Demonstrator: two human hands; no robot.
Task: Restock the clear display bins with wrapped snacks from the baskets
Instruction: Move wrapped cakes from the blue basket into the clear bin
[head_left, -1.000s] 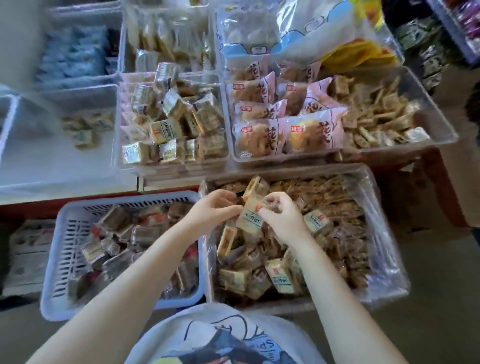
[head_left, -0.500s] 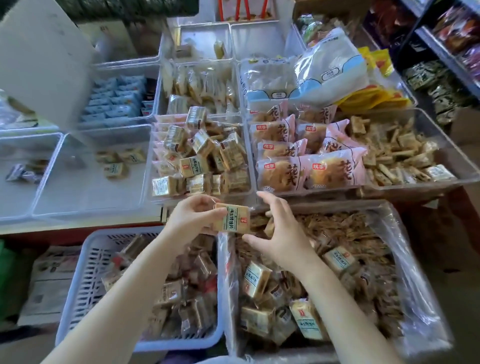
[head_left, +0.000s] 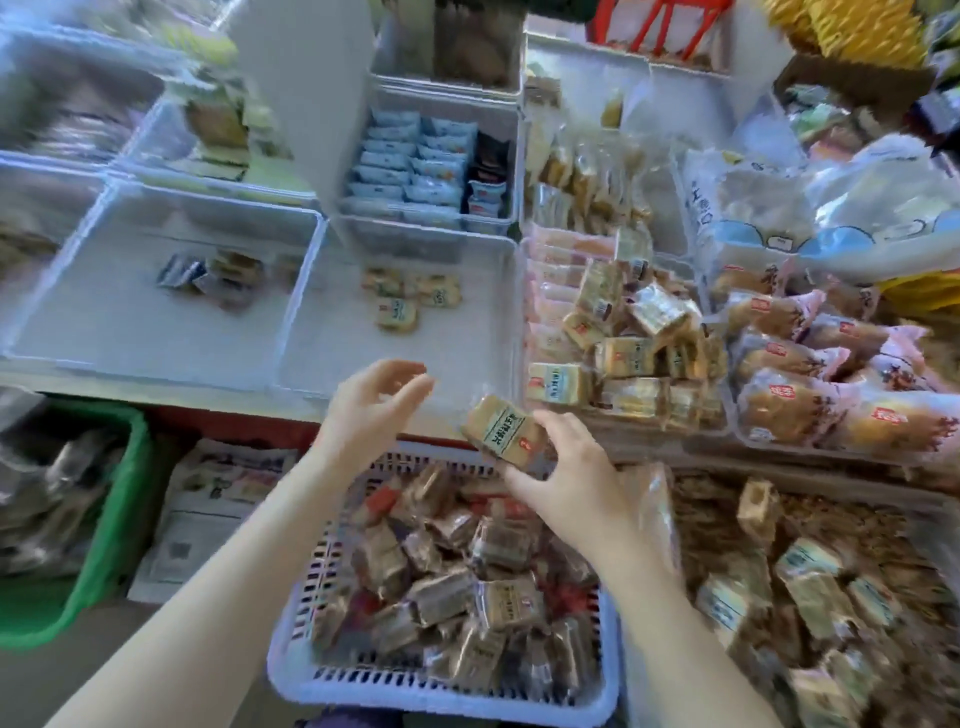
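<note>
My right hand (head_left: 571, 473) pinches one tan wrapped snack (head_left: 501, 431) between fingers and thumb, just above the far edge of the white slotted basket (head_left: 415, 696), which is full of brown wrapped snacks. My left hand (head_left: 374, 405) hovers empty with loosely curled fingers beside it, over the near rim of a clear display bin (head_left: 353, 364). That bin holds three similar snacks (head_left: 410, 299). The clear bin to its right (head_left: 522, 312) is piled with the same tan snacks (head_left: 628, 338). A plastic-lined box (head_left: 654, 509) of wrapped snacks sits at the lower right.
Another clear bin (head_left: 104, 332) at the left holds a few packets. Pink-wrapped pastries (head_left: 831, 400) fill a bin at the right, and blue packets (head_left: 410, 171) fill one behind. A green crate (head_left: 119, 519) and a stack of papers (head_left: 208, 509) sit below the shelf.
The snack went from my left hand's grip to my right hand. Both hands rose from the lined box toward the clear bins, and my view swung left and up.
</note>
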